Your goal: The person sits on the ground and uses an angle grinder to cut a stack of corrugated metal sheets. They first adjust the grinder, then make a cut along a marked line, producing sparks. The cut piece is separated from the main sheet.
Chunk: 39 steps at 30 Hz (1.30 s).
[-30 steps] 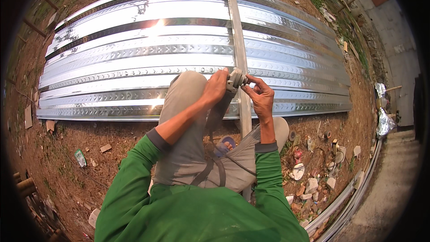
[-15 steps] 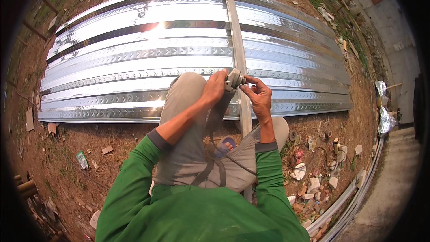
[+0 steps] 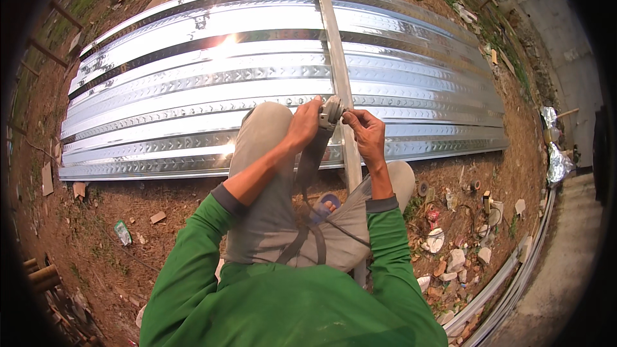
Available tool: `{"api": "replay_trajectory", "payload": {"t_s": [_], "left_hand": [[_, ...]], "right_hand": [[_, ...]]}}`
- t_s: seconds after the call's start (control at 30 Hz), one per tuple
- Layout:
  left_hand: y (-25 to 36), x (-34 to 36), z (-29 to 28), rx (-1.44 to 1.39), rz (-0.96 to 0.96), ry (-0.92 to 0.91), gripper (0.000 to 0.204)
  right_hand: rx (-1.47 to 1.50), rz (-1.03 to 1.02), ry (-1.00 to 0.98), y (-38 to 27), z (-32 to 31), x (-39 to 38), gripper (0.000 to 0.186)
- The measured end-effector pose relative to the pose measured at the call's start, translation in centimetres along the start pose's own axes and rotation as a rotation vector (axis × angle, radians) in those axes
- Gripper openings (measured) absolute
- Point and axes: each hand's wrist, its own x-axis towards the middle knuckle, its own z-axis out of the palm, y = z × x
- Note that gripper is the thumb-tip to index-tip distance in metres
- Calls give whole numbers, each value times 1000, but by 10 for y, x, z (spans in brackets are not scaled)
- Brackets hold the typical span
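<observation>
On the bare ground at the left edge lie scraps: a small green packet (image 3: pixel 122 232) and bits of broken tile, well apart from the work. Beyond them the long corrugated metal sheet (image 3: pixel 193 90) stretches from left to right across the dirt, its ribs running the same way. A narrow metal strip (image 3: pixel 334 58) lies across the sheet, at right angles to the ribs, its long axis running from the far edge straight toward the person and on down between the knees.

Over the near edge of the sheet, the left hand (image 3: pixel 303 127) wraps around the body of a small power tool (image 3: pixel 331 113), probably an angle grinder, though its head is partly hidden by the fingers. Those fingers are closed in a firm grip around the casing. The tool's dark body and cord (image 3: pixel 334 225) trail back toward the lap, so its long axis points away from the person, up toward the strip.

Just to the right, touching the tool's head, the right hand (image 3: pixel 367 136) has its fingers curled and pinched together at the round front part; what exactly they pinch I cannot tell. Both hands meet at the tool, which sits right beside the strip's left edge, the right hand lying over the strip itself.

Farther right, rubble and pale stones (image 3: pixel 450 257) litter the soil beside a concrete kerb (image 3: pixel 514 283).
</observation>
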Motion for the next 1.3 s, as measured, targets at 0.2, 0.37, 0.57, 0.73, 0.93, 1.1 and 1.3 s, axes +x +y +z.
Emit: {"api": "replay_trajectory", "payload": {"t_s": [0.2,0.37,0.57,0.73,0.93,1.1,1.3], "left_hand": [[4,-2,1,-43,-26,-18,62],[12,-7,0,-94,-99,-20,66],[17,-10,1,-227,-146,-54,74],[13,-6,-3,-312,-200,-142,86],[12,-6,-6,-339,-264,-199,91],[18,-9,-8,-346,-261,-236,90],[29,-13,-6,-32,-93,-182,73]], "right_hand": [[-22,13,2,-8,1,-1,30],[-35,22,0,-7,0,0,33],[-38,25,-2,-4,0,1,39],[12,74,-13,-2,1,2,41],[15,84,-10,-2,2,0,40],[62,45,-29,-1,4,0,42],[0,26,-31,6,3,2,42]]}}
